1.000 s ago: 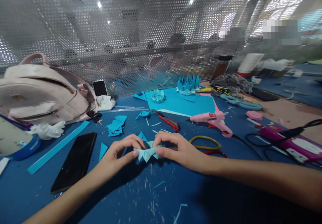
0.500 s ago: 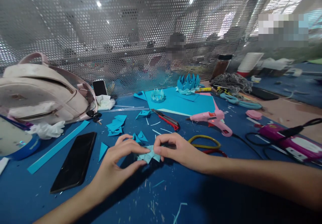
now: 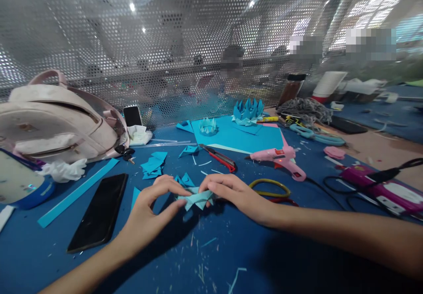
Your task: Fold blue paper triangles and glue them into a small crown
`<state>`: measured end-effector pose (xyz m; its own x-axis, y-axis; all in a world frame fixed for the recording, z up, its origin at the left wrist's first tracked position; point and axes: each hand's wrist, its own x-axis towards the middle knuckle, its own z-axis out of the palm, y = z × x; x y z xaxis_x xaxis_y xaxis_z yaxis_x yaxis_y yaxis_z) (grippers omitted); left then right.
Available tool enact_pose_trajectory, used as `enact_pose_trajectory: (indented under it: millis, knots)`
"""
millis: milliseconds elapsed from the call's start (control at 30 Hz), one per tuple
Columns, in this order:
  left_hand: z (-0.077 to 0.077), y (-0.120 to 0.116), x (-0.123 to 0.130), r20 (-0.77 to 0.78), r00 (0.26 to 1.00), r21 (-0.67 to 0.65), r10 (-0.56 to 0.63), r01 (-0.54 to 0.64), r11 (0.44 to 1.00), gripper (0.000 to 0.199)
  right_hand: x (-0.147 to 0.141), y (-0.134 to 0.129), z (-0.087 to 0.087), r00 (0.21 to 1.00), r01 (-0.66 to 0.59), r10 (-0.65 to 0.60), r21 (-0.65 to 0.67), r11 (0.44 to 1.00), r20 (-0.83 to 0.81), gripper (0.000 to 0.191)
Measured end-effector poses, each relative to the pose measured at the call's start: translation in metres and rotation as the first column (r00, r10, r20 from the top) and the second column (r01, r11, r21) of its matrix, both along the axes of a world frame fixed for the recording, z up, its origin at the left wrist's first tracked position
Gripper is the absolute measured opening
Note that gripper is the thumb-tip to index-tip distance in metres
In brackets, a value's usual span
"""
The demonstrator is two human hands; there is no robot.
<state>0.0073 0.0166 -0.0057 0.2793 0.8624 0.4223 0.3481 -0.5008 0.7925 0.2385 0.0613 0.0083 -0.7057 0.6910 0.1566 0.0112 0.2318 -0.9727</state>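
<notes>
Between my two hands is a light-blue folded paper ring with pointed tips, held low over the blue table. My left hand grips its left side, thumb in front and fingers behind. On the right side, my right hand pinches it, with the fingers over the top edge. Just behind the ring lie folded blue paper pieces, partly hidden by my hands. More folded pieces form a pile to the left. A finished-looking pale paper ring and a taller blue pointed paper crown stand farther back.
A red utility knife, a pink glue gun and yellow-handled scissors lie beyond my hands. At left are a black phone, a blue paper strip and a pale backpack. A purple power strip sits right.
The paper ring has turned, showing more of its pointed side. My right hand's fingers have shifted left over its top edge, and my left thumb has moved up and left.
</notes>
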Motion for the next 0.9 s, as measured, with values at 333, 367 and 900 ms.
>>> enact_pose_trajectory:
  millis: [333, 367, 900]
  knots:
    - [0.003, 0.004, -0.003, -0.034, 0.999, -0.137, -0.022, 0.017, 0.99, 0.019, 0.003, -0.002, 0.002, 0.997, 0.008, -0.019, 0.151, 0.989, 0.07, 0.008]
    - [0.003, 0.004, -0.003, -0.052, 0.998, -0.146, -0.043, 0.035, 0.989, 0.02, 0.003, -0.002, 0.002, 0.997, 0.012, -0.025, 0.166, 0.986, 0.076, 0.007]
    - [-0.001, -0.006, 0.01, -0.207, 0.963, -0.15, -0.174, 0.144, 0.978, 0.011, 0.004, 0.0, -0.011, 0.992, -0.03, -0.018, 0.375, 0.927, 0.124, 0.015]
